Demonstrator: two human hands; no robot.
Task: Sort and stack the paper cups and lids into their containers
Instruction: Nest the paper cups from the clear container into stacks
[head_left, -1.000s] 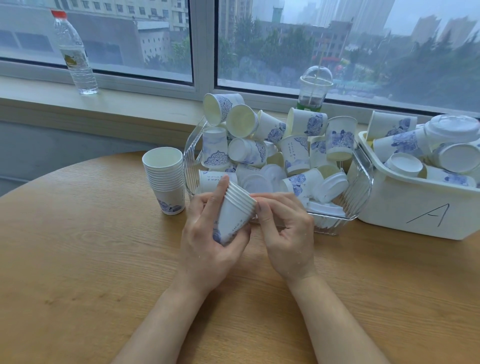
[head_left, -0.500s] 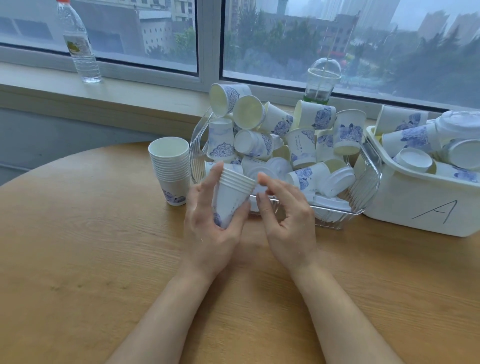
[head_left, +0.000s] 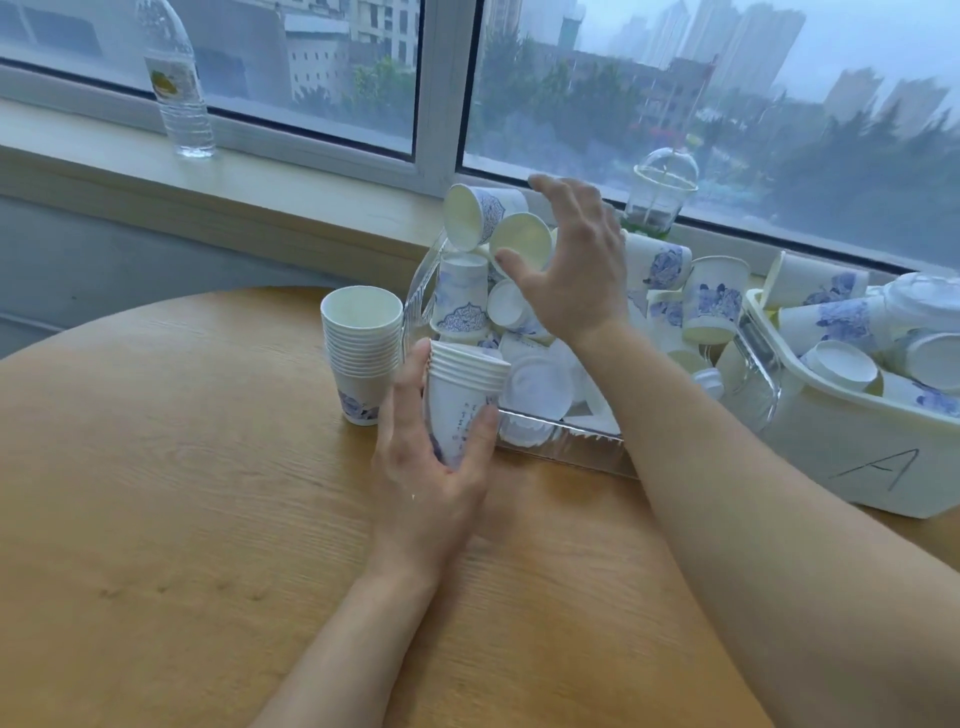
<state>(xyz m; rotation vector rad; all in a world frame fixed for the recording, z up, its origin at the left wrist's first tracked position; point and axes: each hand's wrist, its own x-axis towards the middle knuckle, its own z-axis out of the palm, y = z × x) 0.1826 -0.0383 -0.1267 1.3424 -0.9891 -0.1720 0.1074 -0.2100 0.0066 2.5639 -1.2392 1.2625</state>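
The left hand (head_left: 431, 467) grips a small nested stack (head_left: 462, 400) of cups, thumb on its left side and fingers curled round the right, holding it upright just above the table (head_left: 156, 493). The right hand (head_left: 566, 270) is up and ahead of it, fingers spread and loosely bent, holding nothing, poised over the heap of loose cups (head_left: 483, 244) in the clear bin (head_left: 571, 441); whether a fingertip touches a cup there I cannot tell. Just left of the left hand stands a taller stack (head_left: 361, 353) on the table, a dozen or so cups nested. That is the finished part, as far as can be judged: two stacks, one standing and one in hand. Most of the work looks undone. Under and beyond the right hand the clear bin is still piled with cups lying every way, with flat white lids (head_left: 535, 389) low down just right of the held stack. Further right of the right arm, the white bin (head_left: 857, 457) marked A holds more jumbled cups and lids. No stack sits inside a container yet. I would put the task at an early stage, and the likely next step is taking another cup from the heap to add to the held stack.
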